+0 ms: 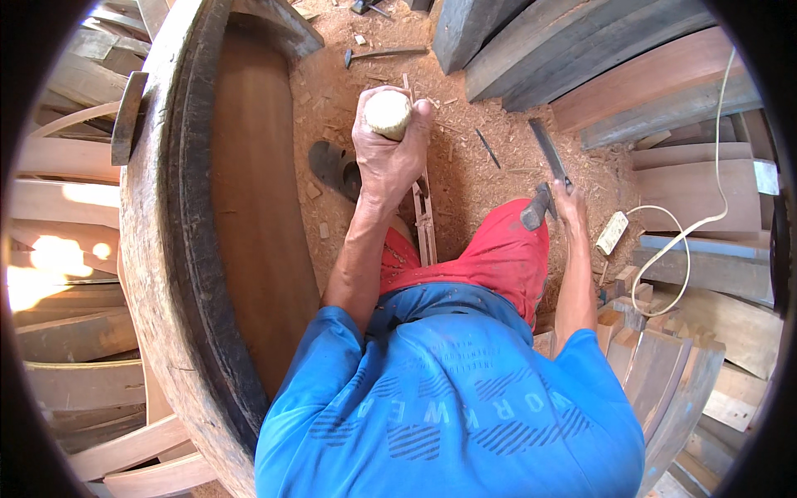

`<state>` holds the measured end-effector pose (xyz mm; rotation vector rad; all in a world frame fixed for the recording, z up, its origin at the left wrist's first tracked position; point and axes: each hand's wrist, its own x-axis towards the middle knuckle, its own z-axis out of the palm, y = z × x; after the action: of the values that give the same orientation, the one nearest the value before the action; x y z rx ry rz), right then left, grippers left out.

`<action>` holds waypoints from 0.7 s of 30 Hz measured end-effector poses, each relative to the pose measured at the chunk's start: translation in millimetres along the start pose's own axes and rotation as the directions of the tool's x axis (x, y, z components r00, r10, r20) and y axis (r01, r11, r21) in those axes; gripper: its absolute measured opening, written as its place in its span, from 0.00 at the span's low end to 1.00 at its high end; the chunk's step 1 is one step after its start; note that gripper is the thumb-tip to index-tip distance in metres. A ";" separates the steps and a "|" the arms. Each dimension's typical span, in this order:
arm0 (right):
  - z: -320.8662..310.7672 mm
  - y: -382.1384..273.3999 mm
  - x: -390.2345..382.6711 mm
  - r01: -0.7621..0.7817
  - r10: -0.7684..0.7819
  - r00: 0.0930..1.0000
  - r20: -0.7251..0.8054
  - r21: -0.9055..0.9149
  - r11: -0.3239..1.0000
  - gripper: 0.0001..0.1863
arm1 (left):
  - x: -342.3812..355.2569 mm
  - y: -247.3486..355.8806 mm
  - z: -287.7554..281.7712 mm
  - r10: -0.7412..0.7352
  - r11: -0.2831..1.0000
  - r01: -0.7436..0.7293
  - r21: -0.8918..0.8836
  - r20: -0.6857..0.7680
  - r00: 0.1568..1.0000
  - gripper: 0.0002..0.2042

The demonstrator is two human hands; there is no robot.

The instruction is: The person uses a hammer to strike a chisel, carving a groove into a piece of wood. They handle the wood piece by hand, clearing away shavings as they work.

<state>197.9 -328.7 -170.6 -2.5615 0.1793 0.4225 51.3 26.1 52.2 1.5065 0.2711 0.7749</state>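
My left hand (388,158) is raised in front of me, its fingers wrapped round a thick piece with a round pale end (388,114). This piece points up end-on, so its length is hidden. Beneath that hand, a narrow slotted wooden piece (424,224) runs down between my legs. Out to the right, my right hand (569,204) is closed on a tool with a long dark flat blade (548,151) pointing away from me. A thick grey stubby part (538,207) sticks out beside this hand, over my knee; I cannot tell whether it belongs to the same tool.
A long curved timber (158,216) with a dark inner edge rises on my left. Shavings cover the ground, where a hammer (386,54) and a thin dark rod (488,149) lie. Stacked planks (573,50) stand at the far right. A white power strip (612,233) trails its cord nearby.
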 end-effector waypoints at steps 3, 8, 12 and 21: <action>51.0 46.1 21.3 -0.225 0.226 0.974 -0.022 0.029 0.974 0.41 | -0.5 -28.3 -4.3 -0.054 0.998 0.054 0.015 -0.031 0.998 0.13; 79.4 41.5 43.0 -0.378 0.307 0.918 0.250 0.325 0.867 0.31 | -2.7 -64.2 -9.0 -0.042 0.987 0.047 0.153 -0.035 0.998 0.15; 60.1 15.9 40.9 -0.311 0.269 0.913 0.306 0.097 0.945 0.19 | 3.2 -60.8 -10.2 0.033 0.947 -0.057 0.315 0.080 0.996 0.19; -37.0 -58.8 -27.0 -0.042 -0.229 0.943 0.243 0.767 0.640 0.31 | 11.0 -69.0 -14.6 -0.108 0.994 0.107 0.035 0.018 0.994 0.11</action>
<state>194.5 -297.0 -103.2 -1.6129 0.0733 0.5676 70.3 52.2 -11.4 1.5184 0.3491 0.6720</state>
